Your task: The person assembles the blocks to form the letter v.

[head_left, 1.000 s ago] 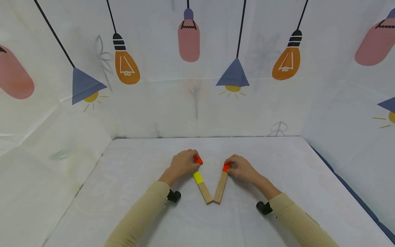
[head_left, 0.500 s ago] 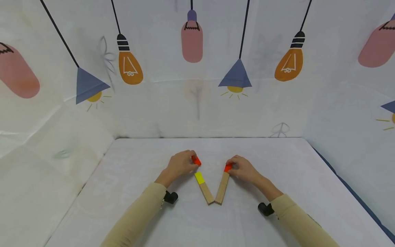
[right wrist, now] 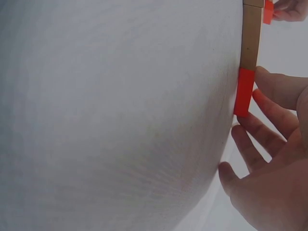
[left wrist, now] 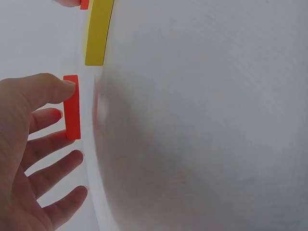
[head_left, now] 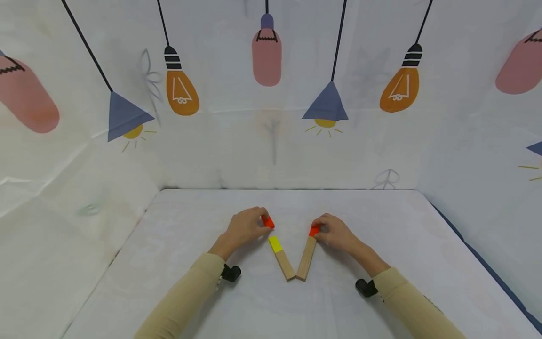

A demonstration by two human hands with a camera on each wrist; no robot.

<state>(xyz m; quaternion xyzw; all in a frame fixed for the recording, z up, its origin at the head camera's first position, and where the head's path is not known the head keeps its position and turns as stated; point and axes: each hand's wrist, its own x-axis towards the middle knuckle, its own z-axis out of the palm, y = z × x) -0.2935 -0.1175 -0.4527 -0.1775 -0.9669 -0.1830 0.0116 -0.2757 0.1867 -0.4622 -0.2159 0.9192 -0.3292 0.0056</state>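
Note:
My left hand (head_left: 243,227) pinches a small red block (left wrist: 71,110) between thumb and fingertips. A gap separates that block from the end of a yellow block (head_left: 275,244), and its shadow falls on the tabletop in the left wrist view. The yellow block lies in line with a plain wooden block (head_left: 285,265). With thumb and fingertips, my right hand (head_left: 337,234) holds a second red block (right wrist: 244,92) against the far end of another wooden block (head_left: 306,260). The near ends of the two wooden blocks meet, so both rows form a V.
A white-covered table (head_left: 271,310) lies under everything. Behind it hangs a pale backdrop (head_left: 237,146) printed with lamps and bulbs. Each wrist carries a black camera, one on the left (head_left: 231,273) and one on the right (head_left: 366,287).
The left hand has drifted slightly left with its red block, widening the gap to the yellow block. The right hand stays at its row. The head view has shifted a little.

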